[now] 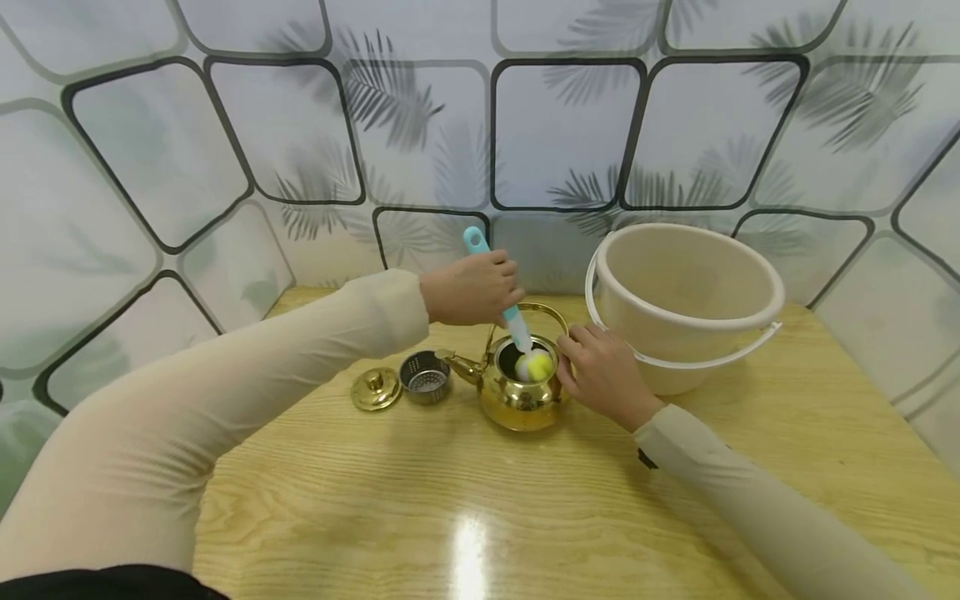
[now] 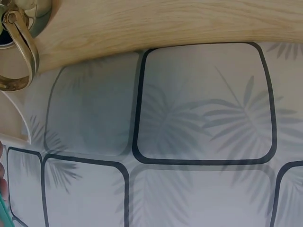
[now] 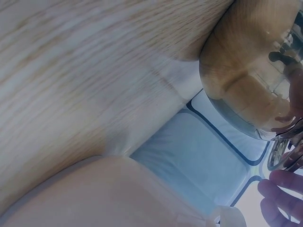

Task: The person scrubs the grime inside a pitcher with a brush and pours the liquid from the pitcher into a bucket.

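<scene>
My left hand (image 1: 472, 289) grips a brush by its light blue handle (image 1: 476, 240), which slants down to a white and yellow head (image 1: 536, 366) inside the mouth of a gold kettle (image 1: 517, 408). At the kettle's right side, my right hand (image 1: 606, 372) holds it near the rim, by the foot of its raised handle. Left of the spout lie a perforated metal strainer (image 1: 426, 379) and the gold lid (image 1: 377, 389), knob up. The right wrist view shows fingers (image 3: 283, 194) beside the kettle's shiny body (image 3: 251, 71); the left wrist view catches only its handle (image 2: 29, 52).
A large cream bucket (image 1: 675, 333) with a white bail stands behind and right of the kettle, close to my right hand. The wooden table (image 1: 375, 517) meets a patterned cloth backdrop (image 1: 420, 133) at its far edge.
</scene>
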`<state>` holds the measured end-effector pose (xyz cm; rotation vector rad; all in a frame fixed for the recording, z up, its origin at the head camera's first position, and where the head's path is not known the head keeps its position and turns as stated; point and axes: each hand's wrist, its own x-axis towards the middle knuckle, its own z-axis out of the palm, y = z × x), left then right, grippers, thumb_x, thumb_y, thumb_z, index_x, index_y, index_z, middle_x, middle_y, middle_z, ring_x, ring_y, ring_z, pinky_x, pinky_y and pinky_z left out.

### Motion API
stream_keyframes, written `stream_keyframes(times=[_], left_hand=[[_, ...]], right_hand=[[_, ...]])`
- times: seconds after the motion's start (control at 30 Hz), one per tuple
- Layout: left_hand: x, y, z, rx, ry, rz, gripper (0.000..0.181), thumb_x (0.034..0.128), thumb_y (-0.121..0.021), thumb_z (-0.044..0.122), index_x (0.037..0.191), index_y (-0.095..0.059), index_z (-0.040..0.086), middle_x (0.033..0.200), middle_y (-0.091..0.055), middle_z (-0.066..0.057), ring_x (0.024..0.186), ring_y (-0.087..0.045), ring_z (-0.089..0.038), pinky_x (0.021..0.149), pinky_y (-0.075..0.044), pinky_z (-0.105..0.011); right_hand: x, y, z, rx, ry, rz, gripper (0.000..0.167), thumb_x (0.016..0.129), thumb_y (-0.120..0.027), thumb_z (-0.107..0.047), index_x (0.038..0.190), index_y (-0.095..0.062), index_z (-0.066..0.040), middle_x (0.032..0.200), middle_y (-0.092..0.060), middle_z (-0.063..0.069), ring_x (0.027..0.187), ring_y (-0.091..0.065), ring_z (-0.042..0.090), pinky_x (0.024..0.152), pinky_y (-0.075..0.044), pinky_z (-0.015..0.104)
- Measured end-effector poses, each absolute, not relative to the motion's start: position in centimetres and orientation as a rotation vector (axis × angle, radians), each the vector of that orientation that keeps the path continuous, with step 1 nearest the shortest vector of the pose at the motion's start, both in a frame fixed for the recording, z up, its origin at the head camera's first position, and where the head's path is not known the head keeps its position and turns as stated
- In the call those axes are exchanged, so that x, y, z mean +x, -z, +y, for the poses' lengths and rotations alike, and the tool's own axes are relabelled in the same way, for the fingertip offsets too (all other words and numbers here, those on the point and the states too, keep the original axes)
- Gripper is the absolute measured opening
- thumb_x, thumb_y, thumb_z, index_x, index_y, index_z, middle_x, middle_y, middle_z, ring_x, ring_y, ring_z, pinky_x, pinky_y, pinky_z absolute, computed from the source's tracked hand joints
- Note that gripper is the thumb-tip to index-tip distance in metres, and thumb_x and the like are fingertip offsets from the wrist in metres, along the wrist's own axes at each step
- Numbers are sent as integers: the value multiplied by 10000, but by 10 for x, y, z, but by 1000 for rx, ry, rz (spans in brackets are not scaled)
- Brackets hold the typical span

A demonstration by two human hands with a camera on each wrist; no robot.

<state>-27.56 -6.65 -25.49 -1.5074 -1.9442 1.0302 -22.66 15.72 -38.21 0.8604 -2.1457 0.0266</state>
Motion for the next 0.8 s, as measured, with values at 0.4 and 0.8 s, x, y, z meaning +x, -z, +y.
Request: stream_keyframes(times=[0.4,0.8], left_hand=[[-277,246,-61,-1722,-1012,-1911,458,931,-443,522,1068,-578,106,921,-633,-38,855,-503,-218,836,-364,-340],[-279,230,-46,-1754,-1313,-1862,502,948,-401,535,1232,-554,151,998,-650,-47,923,-489,-226,868,-340,-348]], right_hand=[[-226,382,159,868,-29,-2155,71,770,-608,-114,802,-599,-51,769,-564,81,672,-549,242,546,-430,320],[-227,382,159,871,-24,-2169,74,778,-608,-116,814,-606,-52,782,-561,83,673,-551,237,537,-427,317]])
